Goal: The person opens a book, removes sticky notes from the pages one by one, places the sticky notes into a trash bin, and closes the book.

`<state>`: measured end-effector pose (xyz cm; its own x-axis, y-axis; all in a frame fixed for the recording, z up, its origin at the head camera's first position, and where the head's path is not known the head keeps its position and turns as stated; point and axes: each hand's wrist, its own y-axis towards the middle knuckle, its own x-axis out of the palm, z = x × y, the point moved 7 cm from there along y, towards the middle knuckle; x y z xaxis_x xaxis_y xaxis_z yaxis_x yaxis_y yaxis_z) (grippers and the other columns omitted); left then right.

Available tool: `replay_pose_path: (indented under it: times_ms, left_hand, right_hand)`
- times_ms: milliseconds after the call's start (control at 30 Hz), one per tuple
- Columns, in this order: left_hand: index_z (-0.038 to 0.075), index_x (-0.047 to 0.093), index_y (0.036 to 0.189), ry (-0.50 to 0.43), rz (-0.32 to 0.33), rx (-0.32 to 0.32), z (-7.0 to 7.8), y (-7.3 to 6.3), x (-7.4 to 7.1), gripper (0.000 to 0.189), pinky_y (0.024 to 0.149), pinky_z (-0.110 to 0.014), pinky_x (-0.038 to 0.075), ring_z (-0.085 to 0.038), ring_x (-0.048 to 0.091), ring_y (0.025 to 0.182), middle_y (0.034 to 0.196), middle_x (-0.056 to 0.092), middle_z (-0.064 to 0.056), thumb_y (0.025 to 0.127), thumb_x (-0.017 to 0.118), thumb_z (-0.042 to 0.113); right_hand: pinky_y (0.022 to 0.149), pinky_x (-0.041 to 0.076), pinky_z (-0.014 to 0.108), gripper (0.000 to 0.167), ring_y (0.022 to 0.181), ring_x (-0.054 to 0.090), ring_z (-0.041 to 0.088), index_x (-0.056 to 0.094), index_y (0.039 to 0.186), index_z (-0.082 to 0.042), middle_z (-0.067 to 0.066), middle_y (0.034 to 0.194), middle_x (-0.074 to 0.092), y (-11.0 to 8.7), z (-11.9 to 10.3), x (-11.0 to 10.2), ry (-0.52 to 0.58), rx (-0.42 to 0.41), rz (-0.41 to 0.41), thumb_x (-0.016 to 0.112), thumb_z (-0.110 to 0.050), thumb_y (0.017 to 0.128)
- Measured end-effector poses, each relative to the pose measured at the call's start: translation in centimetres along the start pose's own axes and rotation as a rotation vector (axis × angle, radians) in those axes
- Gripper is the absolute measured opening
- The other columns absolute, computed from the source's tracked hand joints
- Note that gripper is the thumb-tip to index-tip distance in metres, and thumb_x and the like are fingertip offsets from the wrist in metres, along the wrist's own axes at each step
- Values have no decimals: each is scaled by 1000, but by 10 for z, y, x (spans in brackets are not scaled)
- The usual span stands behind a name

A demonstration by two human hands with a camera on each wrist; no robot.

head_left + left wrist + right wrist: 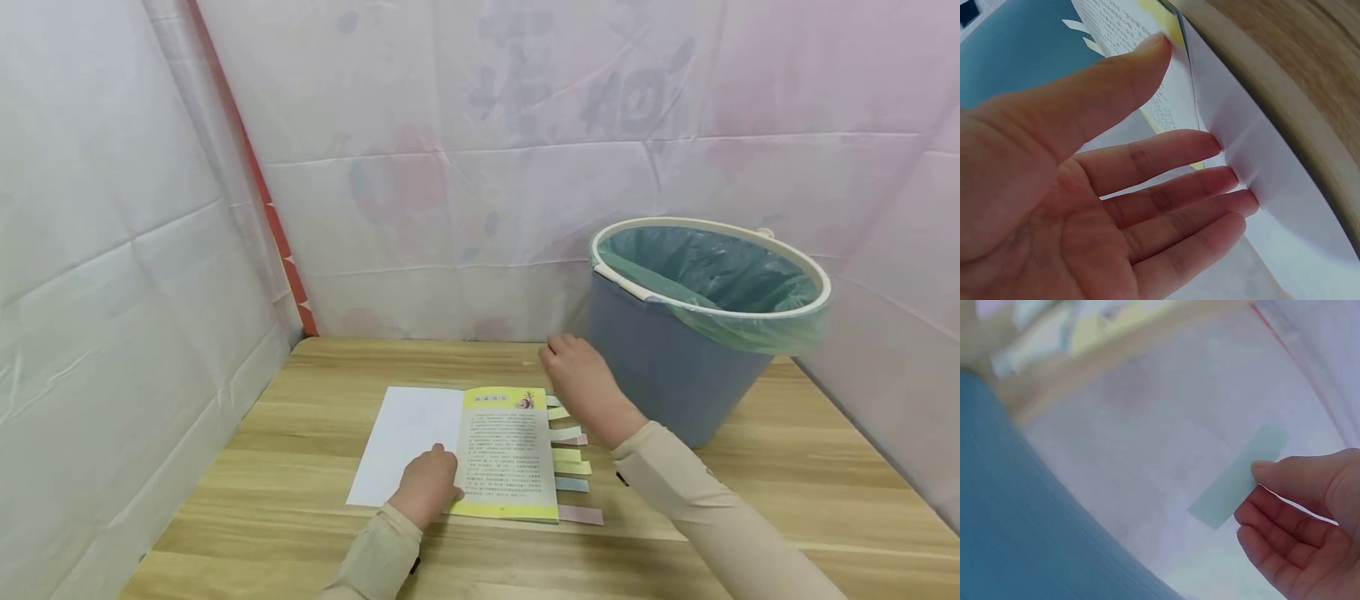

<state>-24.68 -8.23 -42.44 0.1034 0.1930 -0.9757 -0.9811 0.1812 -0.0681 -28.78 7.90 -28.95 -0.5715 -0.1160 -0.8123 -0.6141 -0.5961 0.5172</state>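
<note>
An open book [510, 454] lies on the table, its left page blank white and its right page printed with yellow bands. My left hand [427, 483] rests on the book's lower middle; in the left wrist view its fingertips [1225, 172] touch the white page and the thumb lies over the printed one. Coloured sticky tabs [573, 485] stick out from the right edge. Raised beyond the book's upper right corner, my right hand [588, 387] pinches a pale green sticky tab [1238, 478] between thumb and fingers, clear in the right wrist view.
A blue-grey bin [667, 367] with a green liner bag [750, 275] and a cream rim stands right of the book, close beside my right hand. White printed sheeting [450, 208] hangs behind and on both sides of the wooden table [262, 483].
</note>
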Motion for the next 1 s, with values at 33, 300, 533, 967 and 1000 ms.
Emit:
replay_pose_path:
  times_ms: [33, 300, 533, 967, 1000]
  left_hand:
    - [-4, 67, 88, 1, 0, -1, 0, 0, 0, 32, 65, -37, 52, -22, 55, 67, 82, 57, -13, 73, 84, 19]
    - [-5, 67, 88, 6, 5, -1, -2, -1, 1, 33, 65, -37, 53, -21, 55, 67, 84, 58, -13, 73, 84, 19]
    - [-5, 67, 87, 0, 12, 7, -2, -2, -1, 33, 65, -38, 53, -23, 57, 67, 87, 61, -15, 72, 84, 19]
    - [-4, 66, 86, -10, -1, 13, 0, -3, -1, 31, 62, -37, 52, -19, 50, 63, 78, 54, -10, 73, 83, 18]
    - [-4, 66, 86, -7, 0, 13, 0, -2, -1, 31, 62, -37, 52, -18, 50, 63, 78, 53, -10, 73, 83, 19]
  right_hand:
    - [65, 49, 36, 14, 73, 56, 26, 64, 84, 2, 11, 80, 55, 2, 0, -11, -8, -15, 41, 72, 11, 76]
    - [64, 48, 43, 16, 76, 56, 34, 62, 90, 8, 19, 84, 58, 1, 4, -89, 82, -119, 386, 64, 18, 77]
    - [68, 49, 50, 9, 75, 56, 41, 62, 91, 8, 22, 86, 59, -4, 37, -127, 82, -46, 528, 55, 13, 86]
    - [62, 44, 54, 13, 71, 51, 45, 64, 85, 11, 25, 77, 54, -23, 121, -148, 63, 372, 474, 53, 9, 89]
    - [59, 43, 55, 13, 70, 51, 45, 64, 84, 11, 26, 77, 54, -25, 127, -148, 62, 397, 463, 52, 9, 89]
